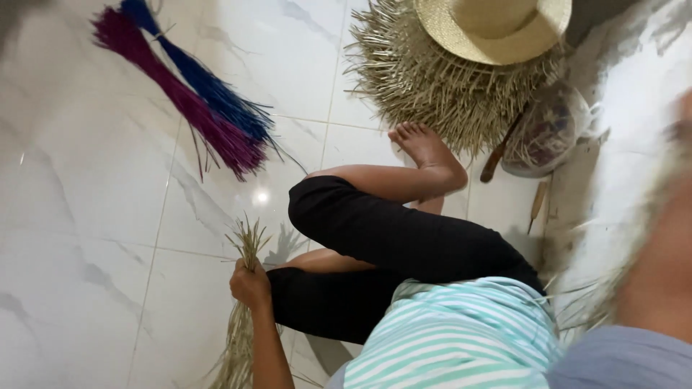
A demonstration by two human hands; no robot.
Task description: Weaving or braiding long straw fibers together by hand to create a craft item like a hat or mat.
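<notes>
My left hand (pixel 250 286) is shut around a bundle of dry pale straw (pixel 247 241). The bundle stands upright, with its tips fanning out above my fist and its long end trailing down to the white marble floor (pixel 86 238). I sit on the floor in black trousers (pixel 389 238) and a striped top, with my bare foot (pixel 427 148) stretched forward. At the right edge is a blurred skin-coloured shape (pixel 659 252) with pale strands around it. It is too smeared to read as my right hand.
A half-woven straw hat (pixel 497 25) with a wide fringe of loose ends (pixel 432 86) lies ahead. A purple straw bundle (pixel 180 101) and a blue straw bundle (pixel 209 86) lie at the upper left. A clear bag of scraps (pixel 548 133) and two wooden-handled tools (pixel 497 155) sit at the right.
</notes>
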